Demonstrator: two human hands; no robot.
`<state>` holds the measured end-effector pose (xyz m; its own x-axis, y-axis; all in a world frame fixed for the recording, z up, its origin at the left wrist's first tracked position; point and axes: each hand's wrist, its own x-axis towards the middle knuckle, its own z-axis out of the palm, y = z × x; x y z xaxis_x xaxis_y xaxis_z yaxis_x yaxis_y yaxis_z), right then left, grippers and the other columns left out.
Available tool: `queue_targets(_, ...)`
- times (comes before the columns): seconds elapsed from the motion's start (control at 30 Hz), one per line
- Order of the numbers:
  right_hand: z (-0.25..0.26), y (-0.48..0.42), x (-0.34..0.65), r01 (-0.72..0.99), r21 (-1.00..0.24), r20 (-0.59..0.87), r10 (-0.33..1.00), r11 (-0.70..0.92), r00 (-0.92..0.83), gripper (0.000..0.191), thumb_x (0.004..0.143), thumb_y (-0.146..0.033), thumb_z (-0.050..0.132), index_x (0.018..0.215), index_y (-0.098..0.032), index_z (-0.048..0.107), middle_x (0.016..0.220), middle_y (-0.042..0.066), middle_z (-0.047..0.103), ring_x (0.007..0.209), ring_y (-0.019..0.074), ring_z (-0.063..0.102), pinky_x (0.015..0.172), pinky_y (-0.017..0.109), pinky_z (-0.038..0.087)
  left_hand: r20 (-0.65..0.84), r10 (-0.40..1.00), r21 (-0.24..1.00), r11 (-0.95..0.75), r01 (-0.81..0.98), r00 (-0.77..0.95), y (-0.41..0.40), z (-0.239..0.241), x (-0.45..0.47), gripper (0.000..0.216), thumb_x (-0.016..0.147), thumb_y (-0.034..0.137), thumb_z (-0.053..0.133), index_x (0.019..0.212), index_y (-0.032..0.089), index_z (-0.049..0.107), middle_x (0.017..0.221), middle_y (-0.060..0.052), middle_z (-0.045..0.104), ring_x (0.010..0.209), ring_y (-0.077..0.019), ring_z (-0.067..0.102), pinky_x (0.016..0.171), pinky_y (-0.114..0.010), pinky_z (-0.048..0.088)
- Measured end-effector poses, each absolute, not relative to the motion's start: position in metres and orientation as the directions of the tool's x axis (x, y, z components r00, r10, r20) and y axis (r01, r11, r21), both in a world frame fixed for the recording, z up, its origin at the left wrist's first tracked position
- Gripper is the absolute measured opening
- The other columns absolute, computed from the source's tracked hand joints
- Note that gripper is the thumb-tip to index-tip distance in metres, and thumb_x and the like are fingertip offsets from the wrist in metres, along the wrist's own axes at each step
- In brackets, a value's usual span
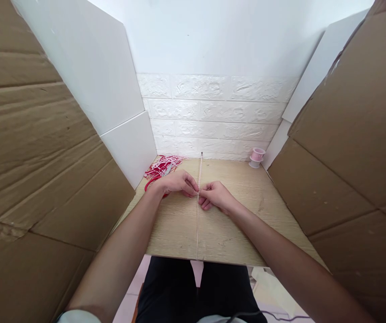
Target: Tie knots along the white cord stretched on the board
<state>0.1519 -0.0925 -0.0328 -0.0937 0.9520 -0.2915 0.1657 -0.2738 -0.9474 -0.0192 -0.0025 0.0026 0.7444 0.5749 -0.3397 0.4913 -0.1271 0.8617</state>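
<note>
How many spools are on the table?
2. A pink spool stands at the table's far right corner by the wall, a paler spool close in front of it. The tangled red thread pile left of the cord may hide more.

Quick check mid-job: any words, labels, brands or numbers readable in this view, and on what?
None: no readable text anywhere in the head view.
The cardboard panels, white boards, wooden table and pink spools show no print or labels.
The left hand and right hand, pinching the cord, carry no markings.
</note>
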Motion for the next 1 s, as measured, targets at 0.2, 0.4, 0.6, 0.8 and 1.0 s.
queue_targets(0.2,-0.0321,-0.0927,0.151,0.174,-0.947,-0.289,0.952,-0.269,-0.098,0.012,0.08,-0.016,0.052,0.074,-0.009,0.059,0.07,0.009,0.065,0.053,0.0154,0.061,0.05,0.026,0.053,-0.332,0.585,0.828,-0.196,0.526,0.74,-0.003,0.0044,-0.0195,0.034,0.061,0.032,0.078,0.09,0.014,0.072,0.084,-0.006,0.07,0.077,-0.0138,0.065,0.07,-0.021,0.053)
queue_targets(0.4,-0.0305,-0.0934,0.151,0.168,-0.943,-0.304,0.948,-0.286,-0.092,0.013,0.082,-0.015,0.051,0.073,-0.009,0.059,0.068,0.009,0.065,0.051,0.0146,0.06,0.048,0.025,0.052,-0.335,0.571,0.816,-0.223,0.534,0.749,-0.0071,0.0083,-0.0176,0.027,0.065,0.026,0.07,0.089,0.013,0.071,0.076,-0.004,0.068,0.071,-0.0112,0.062,0.065,-0.02,0.051)
queue_targets(0.6,-0.0323,-0.093,0.151,0.159,-0.945,-0.303,0.949,-0.287,-0.09,0.013,0.082,-0.014,0.051,0.075,-0.008,0.059,0.068,0.008,0.065,0.049,0.0135,0.059,0.047,0.024,0.052,-0.332,0.549,0.784,-0.292,0.548,0.767,-0.0108,0.0117,-0.0159,0.023,0.066,0.021,0.059,0.086,0.015,0.069,0.071,-0.001,0.064,0.065,-0.0078,0.057,0.059,-0.017,0.045)
queue_targets(0.8,-0.0293,-0.0941,0.1501,0.16,-0.943,-0.309,0.947,-0.292,-0.092,0.013,0.082,-0.013,0.05,0.073,-0.009,0.059,0.067,0.008,0.064,0.047,0.0126,0.058,0.046,0.023,0.051,-0.346,0.537,0.771,-0.305,0.559,0.769,-0.0099,0.0097,-0.0168,0.024,0.067,0.027,0.058,0.086,0.015,0.067,0.075,-0.002,0.064,0.068,-0.0097,0.058,0.061,-0.019,0.046)
queue_targets(1.0,-0.0319,-0.093,0.1509,0.162,-0.944,-0.304,0.947,-0.286,-0.101,0.012,0.082,-0.015,0.053,0.073,-0.01,0.058,0.066,0.007,0.064,0.049,0.0132,0.059,0.046,0.024,0.052,-0.361,0.543,0.731,-0.341,0.592,0.758,-0.0114,0.0113,-0.017,0.022,0.067,0.027,0.055,0.081,0.015,0.065,0.071,-0.001,0.061,0.063,-0.0094,0.055,0.058,-0.02,0.044)
